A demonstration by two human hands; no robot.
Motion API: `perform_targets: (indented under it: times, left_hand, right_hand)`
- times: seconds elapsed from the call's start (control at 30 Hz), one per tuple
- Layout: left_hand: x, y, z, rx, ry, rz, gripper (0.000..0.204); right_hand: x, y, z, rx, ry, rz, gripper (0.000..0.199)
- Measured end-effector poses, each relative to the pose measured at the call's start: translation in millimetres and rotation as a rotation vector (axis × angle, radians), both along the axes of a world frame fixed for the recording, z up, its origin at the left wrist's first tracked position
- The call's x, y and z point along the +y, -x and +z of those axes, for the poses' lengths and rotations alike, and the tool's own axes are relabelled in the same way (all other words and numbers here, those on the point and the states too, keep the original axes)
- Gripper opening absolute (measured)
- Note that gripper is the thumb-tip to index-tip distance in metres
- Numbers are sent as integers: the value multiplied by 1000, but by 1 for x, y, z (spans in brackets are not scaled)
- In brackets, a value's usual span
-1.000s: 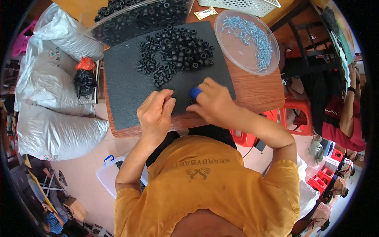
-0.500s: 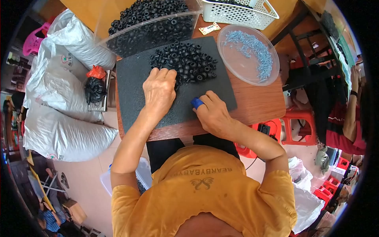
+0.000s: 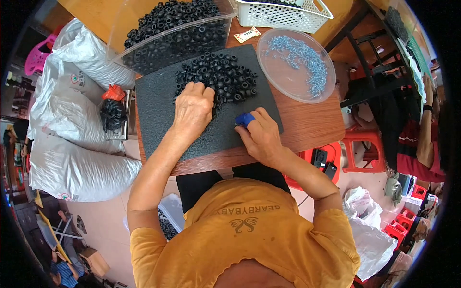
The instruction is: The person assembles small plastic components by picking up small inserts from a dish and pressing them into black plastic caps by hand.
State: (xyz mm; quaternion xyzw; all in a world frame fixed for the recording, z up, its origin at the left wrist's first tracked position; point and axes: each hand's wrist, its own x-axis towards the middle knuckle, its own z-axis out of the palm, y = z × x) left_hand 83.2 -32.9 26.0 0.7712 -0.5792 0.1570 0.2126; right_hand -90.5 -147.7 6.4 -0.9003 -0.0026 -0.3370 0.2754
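Observation:
A heap of small black ring-shaped parts (image 3: 223,79) lies on a dark grey mat (image 3: 158,110) in front of me. My left hand (image 3: 194,106) rests at the heap's near left edge. Its fingers are curled down, and whatever they grip is hidden beneath them. To the right, over the mat's near right part, my right hand (image 3: 261,133) is closed with thumb and forefinger drawn together. A blue wrap (image 3: 245,119) covers the forefinger. Anything pinched there is too small or hidden to make out.
Behind the mat stands a clear bin (image 3: 177,41) of black parts, beside a white perforated basket (image 3: 283,15). A round clear lid (image 3: 293,86) holds small bluish pieces. A small wrapped packet (image 3: 247,34) lies nearby. White sacks (image 3: 81,168) crowd the left; red stools (image 3: 362,149) stand right.
My right hand has turned a little and shifted slightly right over the mat, showing more of the blue wrap. My left hand stays at the heap's edge. The whole view has shifted slightly.

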Motion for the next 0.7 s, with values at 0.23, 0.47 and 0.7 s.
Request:
perform_targets:
  times: [0.23, 0.47, 0.7]
  left_hand:
    - [33, 22, 23, 1133, 268, -2, 24]
    - [51, 49, 12, 1689, 486, -70, 24]
    - [44, 69, 3, 1789, 601, -71, 23]
  right_hand:
    - [5, 0, 16, 28, -265, -26, 20]
    - [20, 2, 39, 161, -685, -52, 17]
    - [34, -6, 38, 170, -1005, -28, 15]
